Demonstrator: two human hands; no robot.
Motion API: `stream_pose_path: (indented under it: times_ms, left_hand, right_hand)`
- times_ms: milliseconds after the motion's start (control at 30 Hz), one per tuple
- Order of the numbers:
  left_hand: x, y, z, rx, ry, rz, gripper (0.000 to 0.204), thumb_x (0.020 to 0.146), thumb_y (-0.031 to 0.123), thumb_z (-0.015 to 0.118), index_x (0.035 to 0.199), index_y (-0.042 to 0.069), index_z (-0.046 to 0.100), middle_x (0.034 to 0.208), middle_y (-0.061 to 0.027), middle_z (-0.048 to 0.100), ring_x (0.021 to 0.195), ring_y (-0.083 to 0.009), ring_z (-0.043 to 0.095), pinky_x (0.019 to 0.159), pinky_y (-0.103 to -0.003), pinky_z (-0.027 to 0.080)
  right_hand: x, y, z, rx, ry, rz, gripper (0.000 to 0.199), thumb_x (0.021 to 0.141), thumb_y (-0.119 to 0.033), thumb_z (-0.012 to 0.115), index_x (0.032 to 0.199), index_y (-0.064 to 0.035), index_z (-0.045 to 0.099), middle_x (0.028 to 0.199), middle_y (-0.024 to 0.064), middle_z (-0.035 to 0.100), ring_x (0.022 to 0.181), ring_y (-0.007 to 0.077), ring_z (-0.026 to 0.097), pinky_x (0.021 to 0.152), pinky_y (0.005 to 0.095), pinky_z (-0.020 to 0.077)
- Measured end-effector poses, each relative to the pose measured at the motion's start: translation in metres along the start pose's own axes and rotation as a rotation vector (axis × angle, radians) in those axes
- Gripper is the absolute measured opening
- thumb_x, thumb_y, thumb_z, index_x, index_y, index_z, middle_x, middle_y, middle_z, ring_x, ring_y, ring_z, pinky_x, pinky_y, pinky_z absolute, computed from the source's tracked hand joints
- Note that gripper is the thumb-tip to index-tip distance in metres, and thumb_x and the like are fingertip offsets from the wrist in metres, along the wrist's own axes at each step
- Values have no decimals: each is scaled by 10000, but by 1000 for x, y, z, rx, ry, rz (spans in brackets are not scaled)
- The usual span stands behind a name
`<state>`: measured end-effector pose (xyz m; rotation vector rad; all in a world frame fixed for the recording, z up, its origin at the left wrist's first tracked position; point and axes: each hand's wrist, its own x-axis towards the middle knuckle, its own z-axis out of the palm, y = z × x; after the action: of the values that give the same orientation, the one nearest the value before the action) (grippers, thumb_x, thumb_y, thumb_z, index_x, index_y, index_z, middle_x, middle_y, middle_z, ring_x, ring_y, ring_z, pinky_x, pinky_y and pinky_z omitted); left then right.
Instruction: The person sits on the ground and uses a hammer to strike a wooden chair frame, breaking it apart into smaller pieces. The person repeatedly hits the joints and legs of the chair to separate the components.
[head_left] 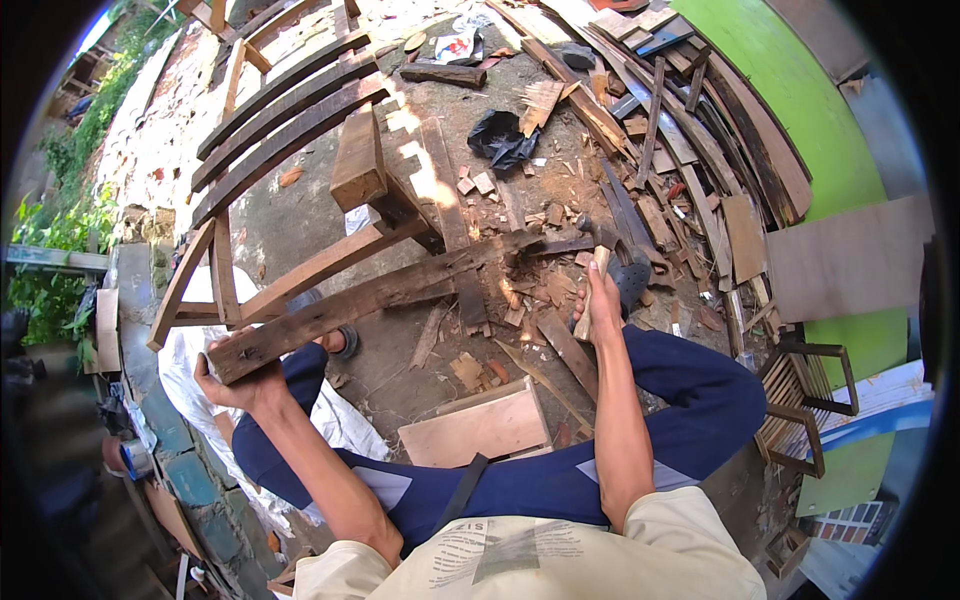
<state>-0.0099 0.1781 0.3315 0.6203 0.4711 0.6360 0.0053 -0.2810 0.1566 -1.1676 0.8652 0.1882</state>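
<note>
My left hand (240,385) grips the near left end of a long, weathered wooden beam (345,310) from below. The beam slants up to the right across another board, and its far end looks dark and splintered. In my right hand (603,305), fingers are wrapped round the pale wooden handle of a hammer-like tool (598,265). Its long, narrow, dark metal head points left toward the beam's splintered end. Whether the head touches the beam I cannot tell. Wood chips (560,285) lie around that spot.
A slatted wooden frame (280,130) stands at the far left. A small plywood box (480,425) sits before my lap. Piled planks (700,150) line the right beside a green panel (750,60). A black plastic bag (503,140) lies ahead; white sacking (345,420) is left.
</note>
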Motion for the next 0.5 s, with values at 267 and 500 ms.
stream_pose_path:
  times_ms: [267,500]
  left_hand:
    - [76,-7,-70,154,71,-22,413,826,419,479,930,48,627,937,-126,650,942,-303,630,904,-502,495]
    - [71,-16,-51,181,23,-55,400,855,408,478,921,43,627,893,-116,645,875,-301,631,837,-488,504]
  right_hand:
    - [-6,30,1,-68,-10,77,344,1001,-432,532,1098,-103,501,727,10,465,470,125,448,389,291,410]
    - [-20,16,13,-88,-36,39,341,998,-433,535,1112,-118,469,725,21,473,496,131,464,424,307,441]
